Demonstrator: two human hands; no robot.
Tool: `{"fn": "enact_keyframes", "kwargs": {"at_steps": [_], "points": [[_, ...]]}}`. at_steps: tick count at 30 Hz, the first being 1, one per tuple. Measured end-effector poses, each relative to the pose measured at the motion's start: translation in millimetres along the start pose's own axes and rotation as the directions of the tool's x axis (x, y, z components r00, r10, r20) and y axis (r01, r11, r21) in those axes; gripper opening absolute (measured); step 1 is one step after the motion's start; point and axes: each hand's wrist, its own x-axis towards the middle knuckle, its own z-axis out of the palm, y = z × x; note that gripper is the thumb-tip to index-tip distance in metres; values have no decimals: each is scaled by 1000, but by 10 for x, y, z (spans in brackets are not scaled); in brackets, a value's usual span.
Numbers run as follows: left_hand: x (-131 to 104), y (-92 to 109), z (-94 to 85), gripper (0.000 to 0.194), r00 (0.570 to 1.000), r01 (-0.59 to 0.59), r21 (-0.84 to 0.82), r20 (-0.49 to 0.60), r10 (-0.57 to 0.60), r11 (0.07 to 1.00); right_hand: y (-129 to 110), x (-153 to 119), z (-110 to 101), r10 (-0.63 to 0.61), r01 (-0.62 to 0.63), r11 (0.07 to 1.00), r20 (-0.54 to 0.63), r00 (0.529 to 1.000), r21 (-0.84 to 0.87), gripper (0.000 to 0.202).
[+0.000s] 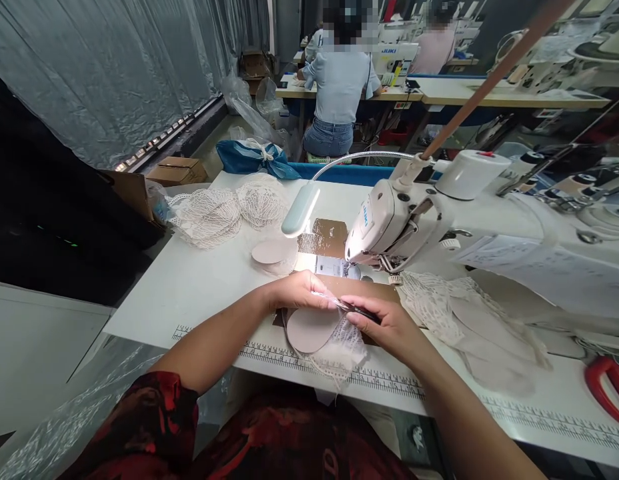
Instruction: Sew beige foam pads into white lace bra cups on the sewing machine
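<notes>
Just in front of the sewing machine (384, 220), my left hand (307, 291) pinches the edge of a white lace piece (342, 350). A pale pink oval pad (313, 330) hangs with the lace below my fingers. Closed around dark-handled thread snips (362, 312), my right hand (384, 323) points their metal tips at the edge in my left fingers. The tips almost meet my left thumb; whether the blades touch the lace I cannot tell. Another oval pad with lace (269, 252) lies left of the needle area.
White lace bundles (207, 213) lie at the table's back left. More lace and pale pads (489, 327) rest under the machine arm. A lamp (302, 208) hangs over the table. Red-handled scissors (609, 387) lie far right. A person (339, 83) sits at another table ahead.
</notes>
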Motion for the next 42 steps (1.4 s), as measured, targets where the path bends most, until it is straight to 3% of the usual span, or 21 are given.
{"fn": "enact_keyframes", "kwargs": {"at_steps": [4, 9, 13, 19, 25, 29, 36, 42], "points": [[7, 0, 3, 35, 1000, 14, -14, 1, -14, 1000, 9, 23, 4, -11, 11, 1000, 8, 1000, 0, 40], [-17, 6, -13, 34, 998, 41, -51, -42, -43, 998, 101, -47, -79, 98, -94, 989, -22, 995, 118, 39], [-16, 21, -3, 33, 998, 51, -57, -17, -52, 997, 133, -42, -55, 135, -154, 968, 108, 985, 198, 40], [22, 21, 32, 32, 999, 42, -65, 1, -42, 997, 93, 60, 57, -2, 0, 1000, 52, 999, 30, 37], [-1, 23, 24, 29, 995, 94, -107, -35, -98, 990, 134, -21, -60, 76, -80, 988, 31, 997, 135, 35], [-6, 22, 16, 29, 995, 92, -116, -29, -96, 989, 181, -67, -91, 90, -102, 983, 81, 993, 154, 35], [33, -13, 29, 31, 999, 36, -52, -18, -37, 998, 118, 21, 53, -20, 21, 1000, 27, 999, -1, 32], [40, -27, 41, 36, 1000, 31, 2, -1, -31, 1000, 61, 58, 135, -59, 59, 998, -14, 998, -14, 26]]}}
